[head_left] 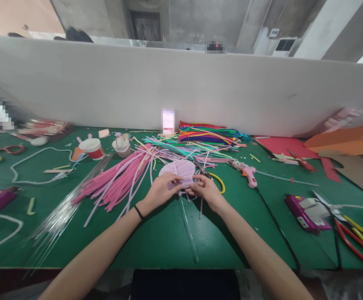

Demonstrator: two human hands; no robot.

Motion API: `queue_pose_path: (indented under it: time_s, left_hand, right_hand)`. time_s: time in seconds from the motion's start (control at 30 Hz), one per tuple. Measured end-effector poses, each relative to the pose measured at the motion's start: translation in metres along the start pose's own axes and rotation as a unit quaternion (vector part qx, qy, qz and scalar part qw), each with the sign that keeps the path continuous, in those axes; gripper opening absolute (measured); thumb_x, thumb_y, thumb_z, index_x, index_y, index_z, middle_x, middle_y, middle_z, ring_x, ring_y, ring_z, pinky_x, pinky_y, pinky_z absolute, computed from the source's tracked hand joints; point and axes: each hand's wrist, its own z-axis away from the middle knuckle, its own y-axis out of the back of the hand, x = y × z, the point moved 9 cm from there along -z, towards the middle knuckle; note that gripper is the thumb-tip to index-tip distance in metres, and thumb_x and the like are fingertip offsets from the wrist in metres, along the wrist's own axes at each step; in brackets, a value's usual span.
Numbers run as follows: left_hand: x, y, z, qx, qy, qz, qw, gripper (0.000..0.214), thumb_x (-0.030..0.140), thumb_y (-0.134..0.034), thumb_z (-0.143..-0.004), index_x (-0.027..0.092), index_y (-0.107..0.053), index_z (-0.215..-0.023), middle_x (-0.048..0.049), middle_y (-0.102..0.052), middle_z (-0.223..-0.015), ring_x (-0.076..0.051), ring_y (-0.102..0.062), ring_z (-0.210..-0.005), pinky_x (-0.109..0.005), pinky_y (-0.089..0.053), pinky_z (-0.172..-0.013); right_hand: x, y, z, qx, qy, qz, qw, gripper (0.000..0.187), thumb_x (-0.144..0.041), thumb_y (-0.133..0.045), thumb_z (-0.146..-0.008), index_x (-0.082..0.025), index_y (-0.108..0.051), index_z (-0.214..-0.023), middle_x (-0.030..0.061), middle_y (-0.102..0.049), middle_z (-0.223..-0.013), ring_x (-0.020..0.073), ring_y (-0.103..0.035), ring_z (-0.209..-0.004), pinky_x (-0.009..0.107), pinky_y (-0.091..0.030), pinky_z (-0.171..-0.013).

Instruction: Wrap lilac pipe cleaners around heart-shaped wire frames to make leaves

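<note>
Both hands meet over a rounded lilac piece made of pipe cleaners [181, 167] in the middle of the table. My left hand [165, 186] grips its lower left side, thumb and fingers curled on the edge. From the right, my right hand [208, 189] pinches its lower right edge. A clear glue stick [187, 229] lies just below, pointing toward me. Scissors with yellow handles [218, 181] rest behind my right hand. Left of the piece spreads a bundle of pink pipe cleaners [115, 179].
Rainbow pipe cleaners [209, 133] and a lit phone [168, 121] stand by the white partition [137, 87]. A pink glue gun [249, 175] trails a black cable to the right. Purple power strip [306, 214], large red-handled scissors [353, 241], paper cup [92, 148] and metal wires [65, 208] lie around.
</note>
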Motion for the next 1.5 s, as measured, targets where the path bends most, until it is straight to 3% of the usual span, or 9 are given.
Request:
queue_pose_path:
  time_s: [0.17, 0.23, 0.3, 0.37, 0.43, 0.53, 0.8, 1.0, 1.5]
  left_hand:
    - [-0.054, 0.049, 0.001, 0.162, 0.171, 0.049, 0.971, 0.030, 0.038, -0.045, -0.089, 0.018, -0.061, -0.104, -0.0103, -0.064, -0.108, -0.022, -0.061, -0.094, -0.030, -0.048, -0.071]
    - [-0.072, 0.040, 0.005, 0.134, 0.271, 0.147, 0.942, 0.035, 0.043, -0.044, -0.089, 0.016, -0.057, -0.105, -0.0123, -0.064, -0.105, -0.021, -0.064, -0.082, -0.027, -0.048, -0.056]
    - [-0.070, 0.016, 0.008, 0.048, 0.317, 0.249, 0.914, 0.041, 0.050, -0.044, -0.087, 0.014, -0.057, -0.101, -0.0138, -0.067, -0.097, -0.021, -0.066, -0.072, -0.025, -0.046, -0.048]
    - [-0.052, -0.007, 0.009, -0.028, 0.309, 0.333, 0.890, 0.043, 0.052, -0.048, -0.086, 0.012, -0.059, -0.095, -0.0146, -0.069, -0.093, -0.022, -0.068, -0.075, -0.026, -0.050, -0.052]
    - [-0.038, -0.019, 0.009, -0.052, 0.290, 0.388, 0.873, 0.036, 0.045, -0.059, -0.082, 0.013, -0.061, -0.096, -0.0135, -0.070, -0.097, -0.022, -0.068, -0.082, -0.026, -0.052, -0.059]
    - [-0.033, -0.025, 0.010, -0.035, 0.287, 0.444, 0.848, 0.027, 0.034, -0.067, -0.078, 0.014, -0.062, -0.095, -0.0109, -0.070, -0.099, -0.020, -0.068, -0.084, -0.027, -0.054, -0.066]
    - [-0.037, -0.024, 0.009, -0.001, 0.301, 0.532, 0.791, 0.022, 0.011, -0.059, -0.073, 0.016, -0.064, -0.094, -0.0089, -0.070, -0.104, -0.019, -0.068, -0.081, -0.029, -0.055, -0.069]
    - [-0.038, -0.025, 0.010, 0.023, 0.305, 0.578, 0.757, 0.020, 0.025, -0.053, -0.082, 0.012, -0.063, -0.093, -0.0119, -0.072, -0.089, -0.024, -0.070, -0.079, -0.036, -0.057, -0.068]
    - [-0.043, -0.026, 0.011, 0.021, 0.286, 0.564, 0.775, 0.025, 0.024, -0.051, -0.081, 0.009, -0.067, -0.091, -0.0166, -0.073, -0.092, -0.028, -0.070, -0.082, -0.036, -0.056, -0.067]
  right_hand:
    - [-0.015, 0.012, 0.000, 0.058, 0.049, -0.017, 0.997, 0.041, -0.024, -0.078, -0.065, -0.017, -0.055, -0.099, 0.0031, -0.072, -0.072, 0.0175, -0.071, -0.071, 0.025, -0.059, -0.068]
    - [-0.022, 0.016, 0.001, 0.070, 0.069, -0.025, 0.995, 0.044, -0.026, -0.078, -0.065, -0.017, -0.055, -0.101, 0.0039, -0.072, -0.075, 0.0176, -0.071, -0.075, 0.025, -0.059, -0.071]
    - [-0.027, 0.018, 0.002, 0.077, 0.083, -0.030, 0.993, 0.047, -0.029, -0.079, -0.065, -0.017, -0.054, -0.103, 0.0038, -0.072, -0.077, 0.0183, -0.071, -0.077, 0.026, -0.058, -0.072]
    - [-0.029, 0.017, 0.003, 0.075, 0.088, -0.026, 0.993, 0.049, -0.030, -0.079, -0.064, -0.018, -0.053, -0.103, 0.0032, -0.072, -0.077, 0.0192, -0.071, -0.079, 0.027, -0.058, -0.073]
    - [-0.030, 0.013, 0.004, 0.065, 0.084, -0.011, 0.994, 0.052, -0.032, -0.080, -0.063, -0.018, -0.052, -0.105, 0.0028, -0.072, -0.077, 0.0203, -0.071, -0.078, 0.029, -0.058, -0.073]
    - [-0.030, 0.007, 0.005, 0.045, 0.079, 0.031, 0.995, 0.055, -0.035, -0.079, -0.064, -0.019, -0.049, -0.107, 0.0017, -0.072, -0.074, 0.0210, -0.072, -0.073, 0.032, -0.058, -0.071]
    - [-0.020, 0.003, 0.000, 0.020, 0.078, 0.044, 0.996, 0.059, -0.037, -0.077, -0.064, -0.020, -0.043, -0.109, 0.0005, -0.072, -0.076, 0.0201, -0.071, -0.068, 0.033, -0.057, -0.070]
    - [-0.018, 0.004, -0.001, 0.024, 0.084, 0.030, 0.996, 0.059, -0.036, -0.078, -0.063, -0.020, -0.044, -0.109, 0.0009, -0.073, -0.077, 0.0196, -0.071, -0.069, 0.033, -0.056, -0.071]
    - [-0.021, 0.000, 0.005, 0.024, 0.031, -0.030, 0.999, 0.058, -0.030, -0.079, -0.063, -0.020, -0.046, -0.109, 0.0035, -0.072, -0.077, 0.0159, -0.069, -0.067, 0.024, -0.053, -0.062]
